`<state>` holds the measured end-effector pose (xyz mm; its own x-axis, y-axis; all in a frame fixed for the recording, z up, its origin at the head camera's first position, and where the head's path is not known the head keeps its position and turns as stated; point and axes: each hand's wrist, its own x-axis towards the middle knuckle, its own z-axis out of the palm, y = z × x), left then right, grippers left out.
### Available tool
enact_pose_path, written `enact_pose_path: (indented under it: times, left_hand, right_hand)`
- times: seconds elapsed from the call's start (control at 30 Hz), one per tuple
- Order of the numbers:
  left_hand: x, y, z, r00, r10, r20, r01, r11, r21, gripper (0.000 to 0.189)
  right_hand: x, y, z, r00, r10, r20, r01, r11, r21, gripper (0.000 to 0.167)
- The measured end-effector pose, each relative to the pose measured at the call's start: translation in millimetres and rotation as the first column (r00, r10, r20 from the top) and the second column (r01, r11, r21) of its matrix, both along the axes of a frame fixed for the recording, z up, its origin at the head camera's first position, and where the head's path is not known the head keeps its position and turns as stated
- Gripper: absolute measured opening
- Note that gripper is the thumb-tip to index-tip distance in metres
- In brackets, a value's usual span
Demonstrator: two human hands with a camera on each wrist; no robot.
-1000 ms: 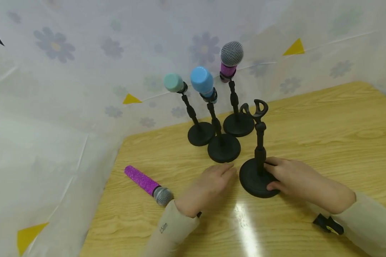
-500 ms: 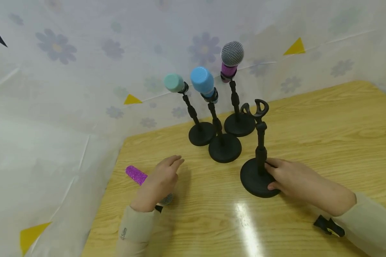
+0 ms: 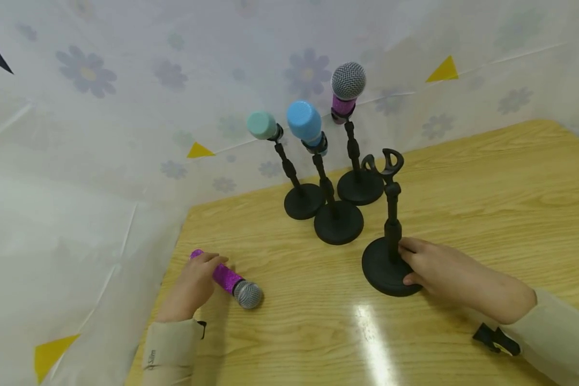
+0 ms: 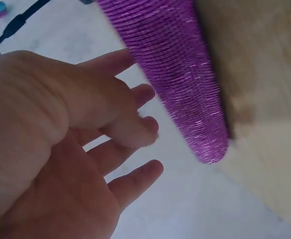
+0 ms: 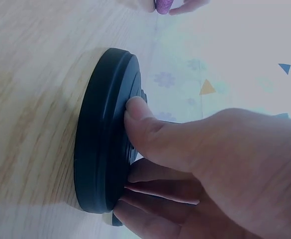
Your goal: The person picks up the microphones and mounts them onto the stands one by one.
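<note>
A microphone (image 3: 228, 279) with a glittery purple handle and silver mesh head lies on the table at the left. My left hand (image 3: 193, 284) hovers over its handle end. In the left wrist view those fingers are loosely bent and spread beside the purple handle (image 4: 180, 84), with a gap between thumb and handle. At the right, a black desktop microphone stand (image 3: 392, 214) stands upright, its clip holding nothing. My right hand (image 3: 439, 268) holds it low down, thumb on the round base (image 5: 98, 144) and fingers around by the pole.
Behind stand three more black stands, bearing a mint-green microphone (image 3: 261, 125), a blue microphone (image 3: 304, 120) and a purple one with a silver head (image 3: 348, 83). A flower-patterned sheet (image 3: 125, 134) hangs along the back and left of the wooden table (image 3: 309, 332).
My left hand has swept left from beside the stand's base, passing over the microphone's head to its handle end. My right hand and the stand have stayed put.
</note>
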<state>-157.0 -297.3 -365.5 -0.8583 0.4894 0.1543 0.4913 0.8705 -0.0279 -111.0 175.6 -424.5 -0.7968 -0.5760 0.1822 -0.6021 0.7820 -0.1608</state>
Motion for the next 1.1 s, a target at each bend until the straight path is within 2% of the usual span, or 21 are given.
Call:
enact_pose_path:
  times: [0.2,0.47,0.73,0.87,1.1]
  left_hand:
    - [-1.8,-3.0,-16.8,0.999,0.014,0.032,-0.015,1.000,0.011,0.045]
    - [-2.4,2.9,-20.8,0.998,0.050,0.049,-0.051,0.998,0.024,0.037]
    - [-5.0,8.3,-25.2,0.995,0.044,-0.091,-0.046,0.999,-0.027,0.038]
    - [-9.6,16.4,-23.0,0.989,0.031,-0.143,-0.033,0.999,-0.016,0.042]
    - [-14.3,48.2,-9.5,0.974,-0.069,-0.214,0.087,0.993,0.080,0.051]
  right_hand:
    - [-0.5,-0.7,0.7,1.000,0.004,-0.010,-0.004,1.000,-0.003,0.050]
    - [-0.5,-1.6,1.5,1.000,0.003,-0.014,-0.003,1.000,-0.007,0.050]
    - [-0.5,-2.8,2.4,1.000,0.002,-0.026,-0.002,1.000,0.000,0.051]
    - [-0.2,-2.8,3.0,1.000,0.000,-0.023,0.000,1.000,-0.004,0.050]
    - [0.8,-1.7,2.3,1.000,-0.016,0.002,0.016,1.000,-0.002,0.051]
